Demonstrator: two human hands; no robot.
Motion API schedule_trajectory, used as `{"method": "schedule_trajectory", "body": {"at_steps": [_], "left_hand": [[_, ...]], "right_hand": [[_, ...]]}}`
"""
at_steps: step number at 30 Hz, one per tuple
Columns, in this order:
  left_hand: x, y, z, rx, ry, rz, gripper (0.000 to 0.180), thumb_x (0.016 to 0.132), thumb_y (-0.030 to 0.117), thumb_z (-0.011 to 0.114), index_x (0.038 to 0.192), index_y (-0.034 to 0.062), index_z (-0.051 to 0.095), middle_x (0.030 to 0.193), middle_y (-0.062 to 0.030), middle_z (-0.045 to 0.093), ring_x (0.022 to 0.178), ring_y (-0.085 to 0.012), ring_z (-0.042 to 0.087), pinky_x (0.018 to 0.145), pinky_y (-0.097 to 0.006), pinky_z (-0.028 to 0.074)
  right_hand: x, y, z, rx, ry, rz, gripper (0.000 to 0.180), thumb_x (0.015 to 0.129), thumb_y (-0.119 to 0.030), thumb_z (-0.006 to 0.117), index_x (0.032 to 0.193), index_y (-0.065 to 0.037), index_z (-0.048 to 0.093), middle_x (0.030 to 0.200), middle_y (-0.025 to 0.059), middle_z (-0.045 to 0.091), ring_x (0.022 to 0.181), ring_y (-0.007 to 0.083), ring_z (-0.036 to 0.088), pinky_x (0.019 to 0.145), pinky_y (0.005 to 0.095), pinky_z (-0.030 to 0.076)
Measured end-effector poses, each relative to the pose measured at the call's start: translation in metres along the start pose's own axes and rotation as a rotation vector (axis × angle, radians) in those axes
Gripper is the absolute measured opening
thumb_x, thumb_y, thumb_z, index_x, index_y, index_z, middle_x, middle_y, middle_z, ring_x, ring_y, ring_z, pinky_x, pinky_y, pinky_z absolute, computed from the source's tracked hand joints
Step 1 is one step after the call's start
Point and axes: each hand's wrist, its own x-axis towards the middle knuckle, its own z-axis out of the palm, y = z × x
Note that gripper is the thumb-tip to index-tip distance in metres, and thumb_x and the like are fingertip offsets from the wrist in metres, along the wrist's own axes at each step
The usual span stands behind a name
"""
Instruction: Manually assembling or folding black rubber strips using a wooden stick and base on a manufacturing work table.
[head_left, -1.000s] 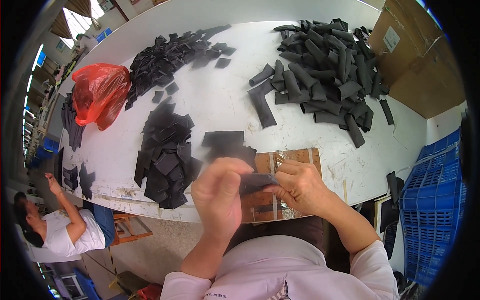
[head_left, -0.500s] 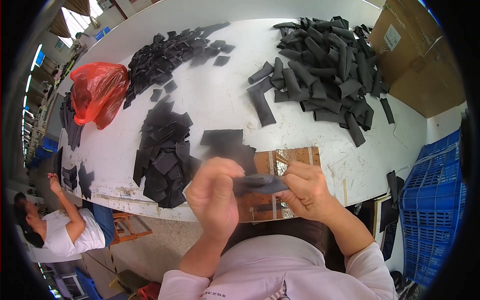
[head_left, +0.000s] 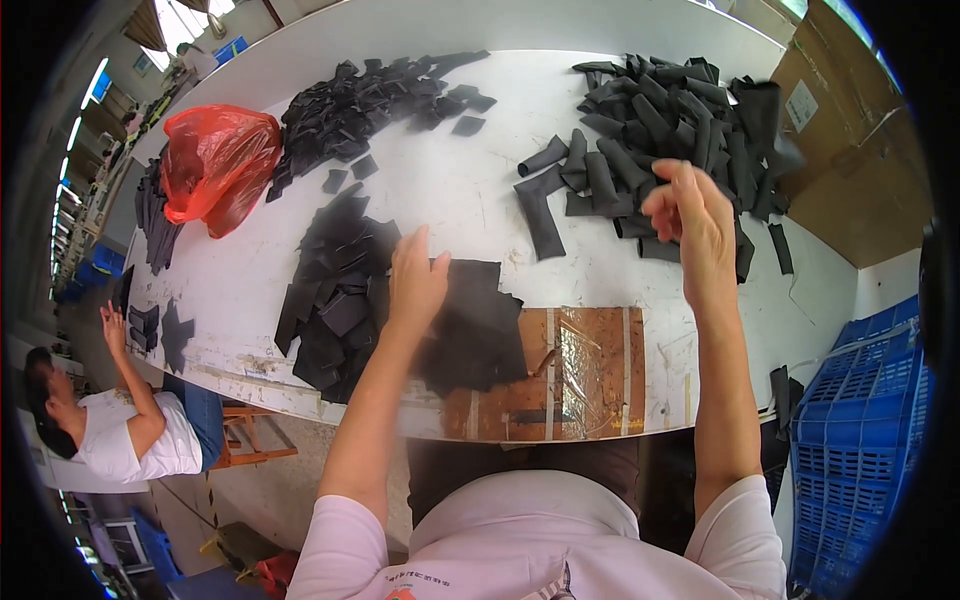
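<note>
My left hand (head_left: 412, 282) is over the flat black fabric pieces (head_left: 470, 325) at the table's front, fingers stretched forward and thumb apart. It seems to touch the stack's edge, beside a looser heap of black cut pieces (head_left: 345, 315). My right hand (head_left: 692, 222) is raised in front of a pile of black fabric tubes (head_left: 650, 105), its fingers loosely bent and apart, with nothing in them. Beyond it, a blurred black fabric piece (head_left: 760, 115) appears in motion at the pile's right side, near the cardboard box (head_left: 845, 120).
A brown board (head_left: 600, 375) with tape strips lies at the front edge. A red plastic bag (head_left: 215, 165) and a heap of small black pieces (head_left: 350, 110) are at the far left. Blue crates (head_left: 855, 430) stand at right. Another person (head_left: 130, 420) sits at left.
My hands have parted from the dark fabric piece they held together. The left has moved forward onto the flat pieces; the right has swung out toward the tube pile and let go.
</note>
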Motion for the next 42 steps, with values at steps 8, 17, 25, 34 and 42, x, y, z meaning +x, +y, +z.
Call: {"method": "schedule_trajectory", "body": {"at_steps": [8,17,25,34,42], "left_hand": [[0.003,-0.026,-0.003,0.340,-0.256,0.104,0.015,0.071,0.008,0.062,0.082,0.0006,0.056,0.079,-0.0149,0.051,0.081,-0.0313,0.049,0.074,-0.039,0.042],[-0.072,0.075,-0.080,-1.402,0.010,-0.747,0.025,0.080,-0.004,0.050,0.104,0.0020,0.046,0.103,-0.0084,0.056,0.093,-0.0174,0.055,0.082,-0.030,0.044],[-0.144,0.111,-0.076,-1.394,-0.257,-0.733,0.034,0.078,-0.005,0.053,0.110,0.0025,0.045,0.106,-0.0081,0.053,0.096,-0.0130,0.051,0.084,-0.027,0.040],[-0.128,0.105,-0.076,-1.769,-0.148,-0.815,0.016,0.083,0.012,0.056,0.097,0.0059,0.059,0.094,-0.0080,0.062,0.088,-0.0174,0.057,0.083,-0.032,0.044],[-0.147,0.110,-0.058,-1.927,-0.221,-0.947,0.023,0.085,0.018,0.053,0.106,0.0086,0.056,0.102,-0.0054,0.059,0.097,-0.0169,0.053,0.087,-0.035,0.041]], "right_hand": [[-0.102,0.041,0.010,0.080,-0.196,0.437,0.029,0.090,-0.025,0.047,0.089,0.002,0.056,0.062,0.0013,0.053,0.053,0.0060,0.046,0.049,0.0196,0.038],[-0.154,0.034,0.058,-0.028,-0.446,0.236,0.014,0.079,-0.013,0.061,0.080,0.001,0.059,0.069,0.0101,0.057,0.058,0.0176,0.056,0.053,0.0279,0.044],[-0.144,0.037,0.087,-0.093,-0.256,0.035,0.013,0.072,-0.009,0.064,0.081,0.000,0.059,0.074,0.0111,0.054,0.063,0.0268,0.056,0.054,0.0327,0.044],[-0.147,0.013,0.063,0.192,-0.378,0.440,0.019,0.073,-0.008,0.066,0.087,0.002,0.057,0.076,0.0053,0.058,0.071,0.0153,0.057,0.064,0.0278,0.046],[-0.168,0.022,0.077,0.462,-0.121,0.434,0.018,0.073,-0.004,0.066,0.090,0.000,0.062,0.079,0.0033,0.058,0.065,0.0093,0.056,0.058,0.0208,0.045]]}}
